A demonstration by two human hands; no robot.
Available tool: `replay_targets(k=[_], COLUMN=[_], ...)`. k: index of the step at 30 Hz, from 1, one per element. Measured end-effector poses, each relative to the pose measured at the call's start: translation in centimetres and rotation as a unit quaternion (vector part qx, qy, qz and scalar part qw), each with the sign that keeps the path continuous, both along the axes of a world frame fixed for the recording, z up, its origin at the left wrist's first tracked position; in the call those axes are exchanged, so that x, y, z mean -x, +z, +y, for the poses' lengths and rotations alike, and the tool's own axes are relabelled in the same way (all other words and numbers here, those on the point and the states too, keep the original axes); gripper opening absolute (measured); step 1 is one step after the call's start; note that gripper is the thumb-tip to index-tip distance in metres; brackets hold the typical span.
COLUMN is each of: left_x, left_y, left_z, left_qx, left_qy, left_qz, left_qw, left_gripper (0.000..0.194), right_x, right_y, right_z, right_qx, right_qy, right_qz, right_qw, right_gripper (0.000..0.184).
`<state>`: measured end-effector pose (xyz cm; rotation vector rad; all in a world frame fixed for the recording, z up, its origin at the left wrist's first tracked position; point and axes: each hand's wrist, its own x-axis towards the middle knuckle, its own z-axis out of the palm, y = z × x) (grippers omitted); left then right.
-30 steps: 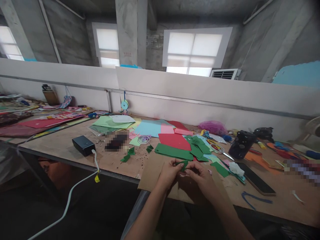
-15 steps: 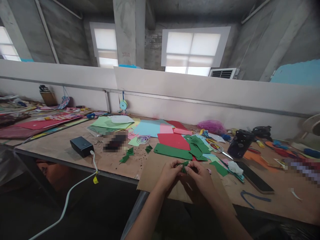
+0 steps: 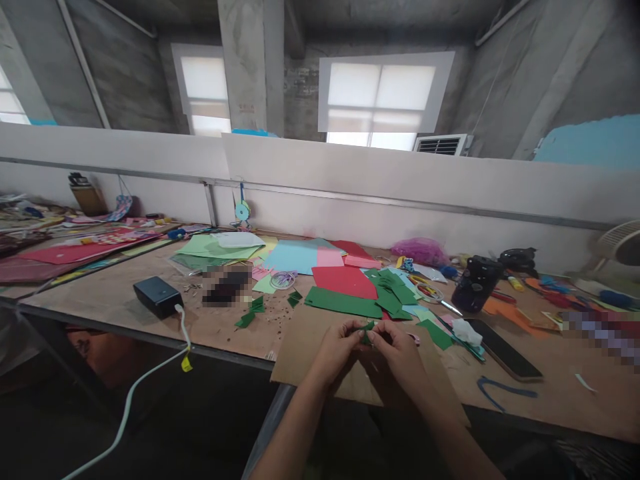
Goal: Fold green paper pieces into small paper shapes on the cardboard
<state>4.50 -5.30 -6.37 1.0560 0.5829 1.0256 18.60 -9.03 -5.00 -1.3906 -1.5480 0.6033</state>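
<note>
Between my fingertips is a small folded piece of green paper (image 3: 368, 331), partly covered by the fingers. My left hand (image 3: 340, 347) pinches its left side, and my right hand (image 3: 395, 343) grips the right side. Both hands are just above a brown cardboard sheet (image 3: 295, 350) at the table's front edge. Beyond them lie a long dark green paper strip (image 3: 343, 303), a red sheet (image 3: 345, 281) and a heap of green paper pieces (image 3: 393, 293). Several small folded green pieces (image 3: 257, 305) rest farther left.
Right of the cardboard are a phone (image 3: 505, 350), a white tissue wad (image 3: 467, 331), scissors (image 3: 450, 307) and a dark tumbler (image 3: 477, 283). A black box (image 3: 157, 297) with a white cable (image 3: 130, 400) stands at the left. A fan (image 3: 623, 243) is at the far right.
The whole view has shifted slightly, so table items appear a little farther left. Both hands still hold the green paper, with only slight finger movement.
</note>
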Motion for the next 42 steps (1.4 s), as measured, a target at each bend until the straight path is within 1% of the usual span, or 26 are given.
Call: replay_targets(k=[7,13,19,21,23,26,28,30,33,35,38,40,42], left_x=[0.1,0.0,-0.3,-0.3,-0.3,-0.2,-0.1,-0.1,0.0,0.1,0.1,0.2,0.2], left_y=[-0.4,-0.7,-1.2,-1.0,-0.8,-0.5,-0.5,-0.5,-0.4,-0.4,-0.4,-0.4,-0.4], left_z=[0.1,0.4,0.7,0.7,0.6,0.6,0.6,0.6,0.6,0.6,0.6,0.7,0.7], left_qx=[-0.001,-0.014,-0.031,-0.027,-0.018,0.008,0.017,0.016,-0.001,-0.013,-0.031,-0.051,-0.067], left_qy=[0.02,0.017,0.042,0.044,0.049,0.049,0.049,0.051,0.055,0.055,0.054,0.062,0.079], left_qz=[0.046,0.089,0.08,0.065,0.043,0.016,0.003,-0.011,-0.016,-0.009,0.008,0.031,0.059], left_qw=[0.999,0.996,0.995,0.997,0.998,0.999,0.999,0.999,0.998,0.998,0.998,0.996,0.993], left_gripper=[0.022,0.031,0.032,0.033,0.034,0.035,0.036,0.035,0.033,0.032,0.03,0.029,0.03], right_x=[-0.1,0.1,0.2,0.2,0.1,0.0,0.0,0.0,0.0,0.0,0.2,0.3,0.4], right_y=[0.0,0.1,-0.1,0.0,0.1,0.5,0.6,0.4,0.2,0.4,1.2,1.8,1.9], right_z=[0.2,0.1,-0.1,-0.1,-0.2,-0.3,-0.4,-0.3,-0.1,-0.2,-0.7,-1.0,-1.1], right_qx=[0.0,-0.002,-0.031,-0.03,-0.024,0.003,0.039,0.07,0.068,0.06,0.075,0.088,0.091], right_qy=[-0.003,-0.011,-0.012,-0.004,0.015,0.027,0.03,0.049,0.063,0.053,0.029,0.017,0.016], right_qz=[-0.017,-0.035,-0.054,-0.027,0.033,0.13,0.158,0.171,0.172,0.162,0.149,0.15,0.156], right_qw=[1.0,0.999,0.998,0.999,0.999,0.991,0.986,0.982,0.981,0.984,0.986,0.985,0.983], right_gripper=[0.021,0.024,0.022,0.021,0.017,0.022,0.026,0.026,0.024,0.023,0.023,0.024,0.025])
